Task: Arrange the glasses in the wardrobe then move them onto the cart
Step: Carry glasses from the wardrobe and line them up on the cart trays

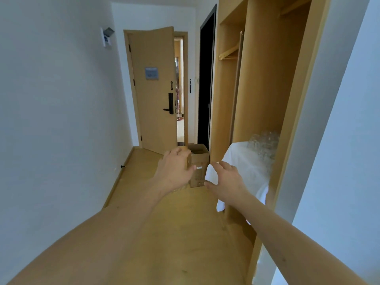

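The wooden wardrobe (265, 83) stands open on the right. A white cloth (242, 165) drapes over its low shelf, and several clear glasses (264, 142) are bunched at the back of it. My left hand (174, 169) is out in front of the shelf, fingers curled round a clear glass (188, 160) that is hard to make out. Close to its right, my right hand (224, 179) pinches a small white cloth (211, 174) between thumb and fingers. No cart is in view.
An open cardboard box (198, 161) sits on the wooden floor just behind my hands, by the wardrobe's corner. Wooden hangers (228, 53) hang on the rail above. The room door (153, 89) at the corridor's end is ajar. A white wall runs along the left.
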